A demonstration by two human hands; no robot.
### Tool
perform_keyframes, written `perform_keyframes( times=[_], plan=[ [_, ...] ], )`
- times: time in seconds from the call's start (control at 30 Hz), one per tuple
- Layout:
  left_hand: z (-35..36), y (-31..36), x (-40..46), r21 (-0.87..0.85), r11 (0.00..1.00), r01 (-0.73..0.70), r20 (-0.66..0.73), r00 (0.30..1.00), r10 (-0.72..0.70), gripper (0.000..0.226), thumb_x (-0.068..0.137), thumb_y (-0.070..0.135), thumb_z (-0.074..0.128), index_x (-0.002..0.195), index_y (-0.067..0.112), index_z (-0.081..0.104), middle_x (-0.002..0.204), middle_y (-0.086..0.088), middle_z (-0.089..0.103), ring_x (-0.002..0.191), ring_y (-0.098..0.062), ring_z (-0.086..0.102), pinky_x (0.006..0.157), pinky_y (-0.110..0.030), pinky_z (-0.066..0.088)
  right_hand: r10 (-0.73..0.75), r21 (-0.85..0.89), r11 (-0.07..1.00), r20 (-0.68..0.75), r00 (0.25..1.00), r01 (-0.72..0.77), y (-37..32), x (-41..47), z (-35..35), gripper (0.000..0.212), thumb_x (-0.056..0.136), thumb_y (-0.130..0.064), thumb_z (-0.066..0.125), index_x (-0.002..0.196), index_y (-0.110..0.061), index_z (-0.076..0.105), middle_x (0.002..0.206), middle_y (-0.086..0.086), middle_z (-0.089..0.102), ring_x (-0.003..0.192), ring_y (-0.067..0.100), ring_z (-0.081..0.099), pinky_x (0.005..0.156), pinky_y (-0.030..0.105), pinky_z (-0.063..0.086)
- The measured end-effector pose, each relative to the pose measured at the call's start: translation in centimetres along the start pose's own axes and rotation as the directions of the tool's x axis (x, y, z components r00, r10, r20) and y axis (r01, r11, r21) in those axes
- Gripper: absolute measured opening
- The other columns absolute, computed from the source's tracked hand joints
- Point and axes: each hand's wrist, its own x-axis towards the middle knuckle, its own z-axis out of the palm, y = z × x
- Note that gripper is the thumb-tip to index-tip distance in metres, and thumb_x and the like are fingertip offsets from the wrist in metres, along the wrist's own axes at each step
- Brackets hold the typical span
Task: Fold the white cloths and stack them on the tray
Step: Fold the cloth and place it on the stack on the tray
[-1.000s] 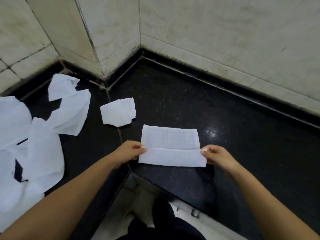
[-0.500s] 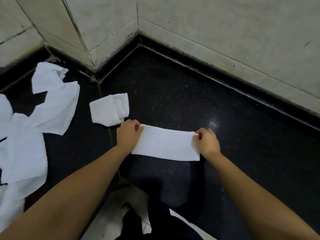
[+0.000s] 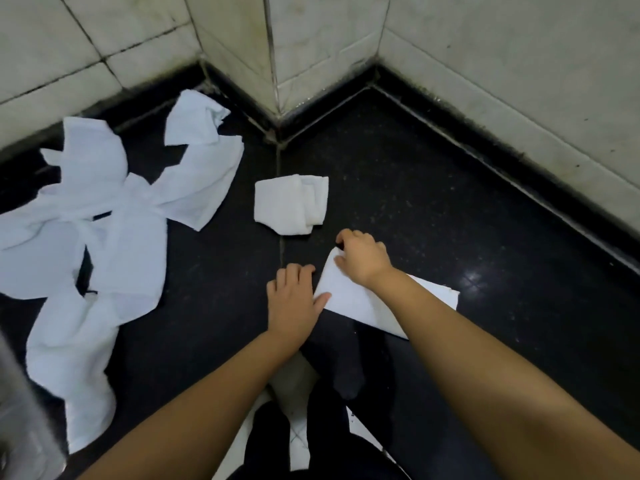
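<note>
The right hand [image 3: 362,259] reaches across to the left end of a folded white cloth strip [image 3: 363,299] and pinches its upper corner with curled fingers, knuckles up, the forearm lying diagonally over the strip and hiding its middle. Just beside that grip, toward the person's left, the left hand [image 3: 294,299] lies palm down with straight, spread fingers on the black stone counter [image 3: 450,220], its thumb resting on the strip's near left edge; it holds nothing. The strip lies flat on the counter, running from the grip away to the right, its far end showing past the right forearm.

Just beyond the grip sits a small folded white cloth [image 3: 289,204], apart from both hands, lying across a seam in the counter. Well to the left of the grip a heap of unfolded white cloths [image 3: 104,220] sprawls loosely, the pieces overlapping one another. Behind all this rises the pale tiled wall [image 3: 485,46], with a jutting corner straight beyond the folded cloth. At the far lower left edge a blurred grey metal surface [image 3: 20,427] shows; I cannot tell what it is.
</note>
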Motion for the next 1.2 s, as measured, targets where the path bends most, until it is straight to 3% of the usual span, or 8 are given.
perform_keyframes(
  times=[0.17, 0.27, 0.37, 0.5, 0.6, 0.73, 0.93, 1.2],
  plan=[
    [-1.5, 0.6, 1.2, -0.09, 0.995, -0.048, 0.121, 0.991, 0.058, 0.028, 0.092, 0.035, 0.052, 0.116, 0.02, 0.051, 0.127, -0.001, 0.042, 0.118, -0.02, 0.039, 0.096, -0.032, 0.032, 0.024, 0.251, 0.967, 0.079, 0.997, -0.043, 0.5, -0.8, -1.6, 0.02, 0.092, -0.022, 0.053, 0.11, -0.014, 0.057, 0.111, 0.006, 0.053, 0.1, 0.021, 0.053, 0.085, 0.032, 0.047],
    [-3.1, 1.3, 2.7, -0.24, 0.968, -0.075, 0.226, 0.965, 0.131, 0.012, 0.093, 0.025, 0.052, 0.101, 0.016, 0.051, 0.102, 0.0, 0.053, 0.101, -0.021, 0.052, 0.088, -0.034, 0.038, 0.02, 0.505, 0.862, 0.069, 0.997, -0.053, 1.6, -2.6, -3.6, 0.015, 0.091, -0.018, 0.055, 0.104, -0.011, 0.054, 0.093, 0.0, 0.054, 0.08, 0.012, 0.051, 0.062, 0.02, 0.041],
    [-5.3, 2.7, 4.3, -0.465, 0.885, -0.001, 0.274, 0.951, 0.145, 0.014, 0.091, 0.017, 0.052, 0.104, 0.015, 0.047, 0.088, -0.003, 0.056, 0.085, -0.023, 0.057, 0.08, -0.038, 0.047, 0.064, 0.567, 0.823, -0.033, 0.997, -0.034, 2.9, -3.8, -6.0, 0.017, 0.091, -0.018, 0.057, 0.108, -0.016, 0.053, 0.093, 0.003, 0.059, 0.082, 0.015, 0.057, 0.065, 0.023, 0.044],
    [-9.9, 5.7, 7.2, -0.589, 0.806, -0.059, 0.156, 0.97, 0.185, 0.047, 0.092, 0.013, 0.052, 0.136, 0.018, 0.039, 0.095, -0.002, 0.058, 0.087, -0.016, 0.056, 0.072, -0.022, 0.039, 0.144, 0.612, 0.788, -0.279, 0.949, 0.061, 4.9, -4.8, -10.1, 0.016, 0.09, -0.017, 0.058, 0.105, -0.02, 0.062, 0.087, 0.0, 0.06, 0.082, 0.015, 0.057, 0.072, 0.027, 0.044],
    [-13.8, 8.1, 8.8, -0.576, 0.768, -0.281, -0.064, 0.952, 0.3, 0.019, 0.09, 0.012, 0.055, 0.106, 0.011, 0.064, 0.086, 0.005, 0.059, 0.082, -0.013, 0.056, 0.067, -0.018, 0.034, 0.203, 0.629, 0.756, -0.49, 0.848, 0.183, 5.5, -6.1, -13.5, 0.01, 0.09, -0.014, 0.056, 0.091, -0.022, 0.064, 0.078, -0.009, 0.059, 0.076, 0.008, 0.053, 0.066, 0.02, 0.041],
    [-16.4, 9.1, 8.1, -0.656, 0.657, -0.371, -0.187, 0.924, 0.334, 0.008, 0.089, 0.015, 0.059, 0.09, 0.01, 0.066, 0.069, 0.013, 0.054, 0.061, 0.001, 0.049, 0.06, -0.011, 0.035, 0.217, 0.636, 0.706, -0.613, 0.76, 0.311, 5.6, -8.8, -15.2, 0.011, 0.093, -0.013, 0.055, 0.095, -0.019, 0.064, 0.084, -0.004, 0.063, 0.078, 0.007, 0.055, 0.072, 0.019, 0.044],
    [-11.8, 5.3, 4.4, -0.633, 0.707, -0.314, 0.097, 0.874, 0.476, 0.009, 0.088, 0.017, 0.062, 0.091, 0.011, 0.067, 0.09, 0.003, 0.067, 0.085, -0.008, 0.061, 0.079, -0.017, 0.046, 0.185, 0.687, 0.702, -0.427, 0.885, 0.185, 7.2, -12.0, -7.9, 0.014, 0.091, -0.011, 0.059, 0.088, -0.023, 0.064, 0.086, 0.002, 0.066, 0.077, 0.006, 0.057, 0.073, 0.02, 0.044],
    [-5.2, 1.3, 1.1, -0.556, 0.824, -0.107, 0.507, 0.742, 0.439, 0.002, 0.085, 0.02, 0.066, 0.084, 0.02, 0.068, 0.083, 0.008, 0.07, 0.08, -0.001, 0.065, 0.077, -0.017, 0.049, 0.228, 0.775, 0.622, -0.045, 0.973, -0.11, 8.2, -15.7, 2.6, 0.009, 0.092, -0.019, 0.06, 0.092, -0.016, 0.068, 0.082, 0.014, 0.066, 0.076, 0.013, 0.057, 0.076, 0.027, 0.046]
  ],
)
